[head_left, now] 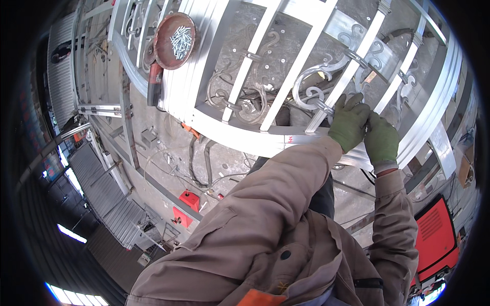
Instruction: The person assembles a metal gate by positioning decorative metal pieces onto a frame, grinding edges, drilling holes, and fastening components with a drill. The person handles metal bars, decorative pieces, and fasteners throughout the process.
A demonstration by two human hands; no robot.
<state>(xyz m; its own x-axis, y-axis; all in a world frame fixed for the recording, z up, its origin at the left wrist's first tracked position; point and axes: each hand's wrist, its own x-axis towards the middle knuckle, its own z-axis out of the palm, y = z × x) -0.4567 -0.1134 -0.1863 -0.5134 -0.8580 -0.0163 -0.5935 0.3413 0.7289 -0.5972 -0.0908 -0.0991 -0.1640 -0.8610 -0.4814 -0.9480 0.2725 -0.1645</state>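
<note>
Two hands in green work gloves, both at the right part of a silver aluminium gate frame [245,133] lying flat. Left hand [349,122]: fingers curled over a small metal clip [322,106] where a scroll ornament [311,81] meets one slanted bar [341,86]; whether it pinches the clip cannot be told. Right hand [382,138]: just beside the left, touching it, fingers closed toward the same spot; what it holds is hidden. Both sleeves: tan work jacket. Gate frame: curved outer rails, at least six pale upright bars countable across the view, several grey scroll ornaments between them. One round rust-red dish [175,41] sits on the frame at upper left, holding a heap of short silver screws, too many and too small to count. One red-bodied power tool [154,84] lies just below the dish, partly under the frame. On the concrete floor [153,153]: loose dark cables [196,163], one small red box [189,200]. One red machine case [434,237] stands at lower right.
</note>
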